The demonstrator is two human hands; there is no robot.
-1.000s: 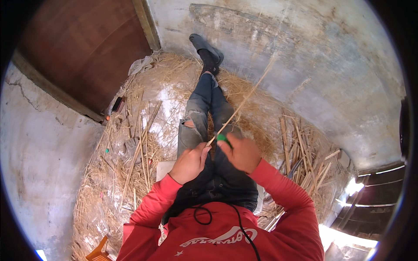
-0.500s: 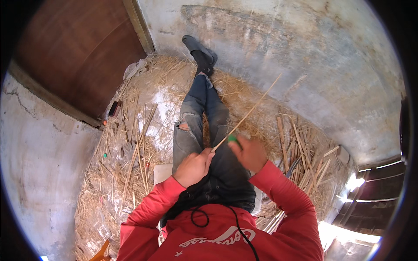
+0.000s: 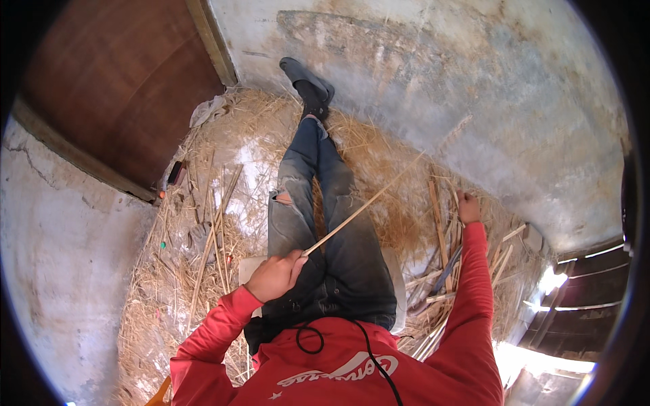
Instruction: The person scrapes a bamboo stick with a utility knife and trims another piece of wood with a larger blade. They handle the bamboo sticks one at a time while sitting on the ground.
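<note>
My left hand (image 3: 272, 276) is closed round the near end of a long, thin wooden stick (image 3: 352, 215). The stick slants over my thighs, its far tip pointing up and to the right toward the wall. Out to the right, my right arm is stretched over a pile of split wood strips (image 3: 437, 216). My right hand (image 3: 468, 208) looks closed near the upper end of these strips, and what it grips is hidden. A dark, slightly curved strip (image 3: 447, 271) lies in the pile beside my right sleeve.
My legs in torn jeans (image 3: 291, 223) stretch forward across the straw-covered floor (image 3: 379, 142). A stained wall (image 3: 420, 74) rises ahead and to the right. More strips (image 3: 210, 250) lie at the left. A brown door panel (image 3: 128, 88) stands at the far left.
My right hand, which held a green thing beside the stick, has swung out to the right over the strips. My left hand has drawn the stick back toward my lap.
</note>
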